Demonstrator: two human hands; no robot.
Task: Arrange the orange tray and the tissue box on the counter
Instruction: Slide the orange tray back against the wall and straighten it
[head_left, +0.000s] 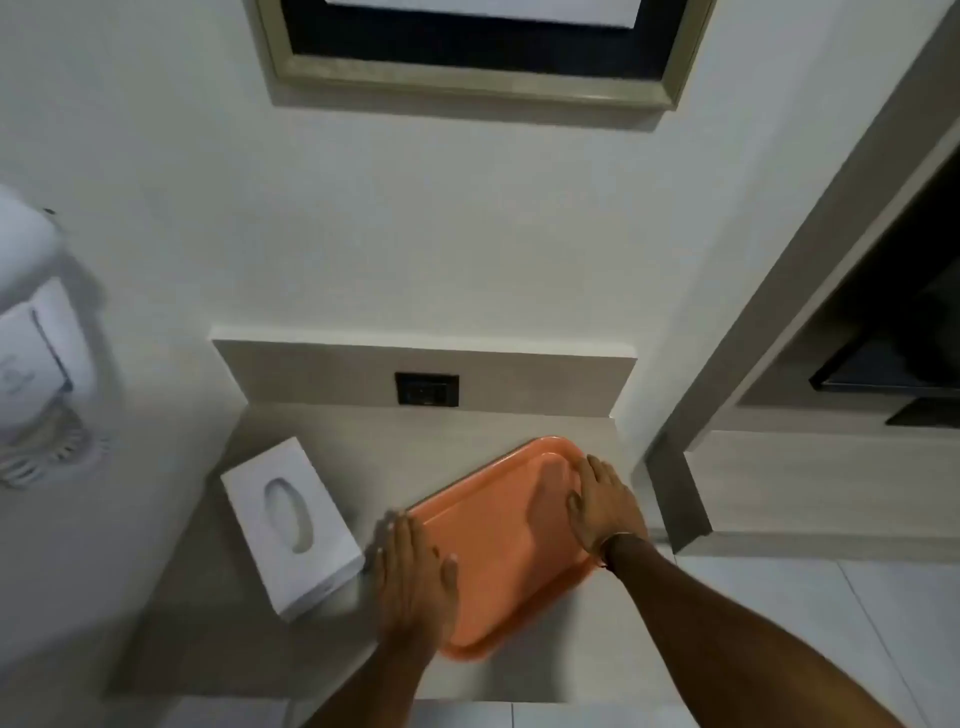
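Orange tray (498, 540) lies askew on the counter (322, 447), between your flat, spread-fingered hands: left hand (415, 571) near corner, right hand (602, 509) far edge; tissue box (291, 525) just left.

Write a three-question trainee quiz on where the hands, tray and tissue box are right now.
1. True or false: both hands rest on the orange tray.
2. Which hand lies nearer the tissue box? A) left hand B) right hand
3. Fill in: the dark socket plate sits on the low ledge wall ____ the counter.

Key
1. True; each hand lies flat, fingers spread, at opposite edges of the tray.
2. A.
3. Behind.
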